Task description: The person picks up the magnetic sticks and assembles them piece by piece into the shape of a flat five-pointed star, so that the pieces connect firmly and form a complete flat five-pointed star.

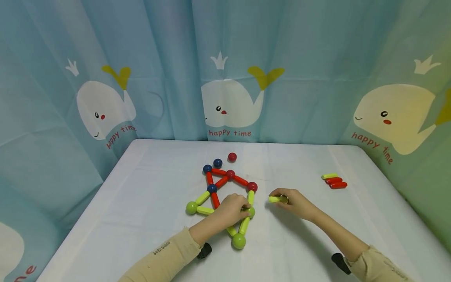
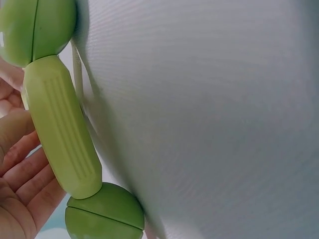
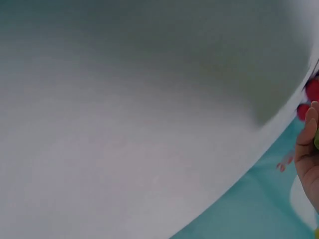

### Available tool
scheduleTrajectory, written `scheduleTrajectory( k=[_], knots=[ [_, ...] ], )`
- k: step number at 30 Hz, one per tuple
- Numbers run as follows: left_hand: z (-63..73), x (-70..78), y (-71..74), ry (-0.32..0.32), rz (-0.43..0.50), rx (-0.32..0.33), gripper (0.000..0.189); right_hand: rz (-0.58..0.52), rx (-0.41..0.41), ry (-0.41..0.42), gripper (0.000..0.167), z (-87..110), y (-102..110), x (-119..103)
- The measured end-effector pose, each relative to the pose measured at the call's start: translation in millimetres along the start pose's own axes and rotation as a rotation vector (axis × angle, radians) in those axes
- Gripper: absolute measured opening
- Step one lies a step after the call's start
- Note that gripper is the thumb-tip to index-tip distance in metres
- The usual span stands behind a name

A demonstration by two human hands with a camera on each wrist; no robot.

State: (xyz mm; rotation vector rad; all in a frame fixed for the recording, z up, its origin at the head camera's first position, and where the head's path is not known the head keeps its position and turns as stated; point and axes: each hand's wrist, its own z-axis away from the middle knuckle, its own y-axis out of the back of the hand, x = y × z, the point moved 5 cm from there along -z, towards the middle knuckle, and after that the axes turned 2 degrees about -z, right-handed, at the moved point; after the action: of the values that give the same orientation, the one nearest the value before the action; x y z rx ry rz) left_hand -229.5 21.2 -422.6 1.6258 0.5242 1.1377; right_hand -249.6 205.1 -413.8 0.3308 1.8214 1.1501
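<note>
Apparently, a joining step is in hand.
At centre frame, the rod-and-ball assembly [image 1: 215,199] is steadied by the left hand [image 1: 230,209], pinched on a green ball [image 1: 251,212]; right of centre, a yellow-green rod [image 1: 274,199] is pinched by the right hand [image 1: 295,202]. Likely required next: rod-to-ball alignment.

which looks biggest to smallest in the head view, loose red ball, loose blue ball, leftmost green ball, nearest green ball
1. Nearest green ball
2. Leftmost green ball
3. Loose red ball and loose blue ball: too alike to rank
</note>
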Motion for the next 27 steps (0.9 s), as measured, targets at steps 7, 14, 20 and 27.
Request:
scheduleTrajectory(
  k=[7, 14, 20, 27],
  knots=[
    [0.5, 0.8, 1.2, -0.011, 0.007, 0.006, 0.025, -0.028, -0.032, 0.027, 0.02, -13.8, -16, -11],
    [-0.3, 1.0, 0.5, -0.006, 0.015, -0.004, 0.024, -0.031, -0.086, 0.051, 0.019, -21.8, -29, -18],
    [-0.5, 2.6, 1.2, -0.012, 0.014, 0.0, 0.025, -0.014, -0.093, 0.063, 0.016, -25.1, -33, -19],
    [0.1, 2.3, 1.5, -0.015, -0.004, 0.006, 0.024, -0.015, -0.051, 0.054, 0.014, -31.5, -32, -16]
  ],
)
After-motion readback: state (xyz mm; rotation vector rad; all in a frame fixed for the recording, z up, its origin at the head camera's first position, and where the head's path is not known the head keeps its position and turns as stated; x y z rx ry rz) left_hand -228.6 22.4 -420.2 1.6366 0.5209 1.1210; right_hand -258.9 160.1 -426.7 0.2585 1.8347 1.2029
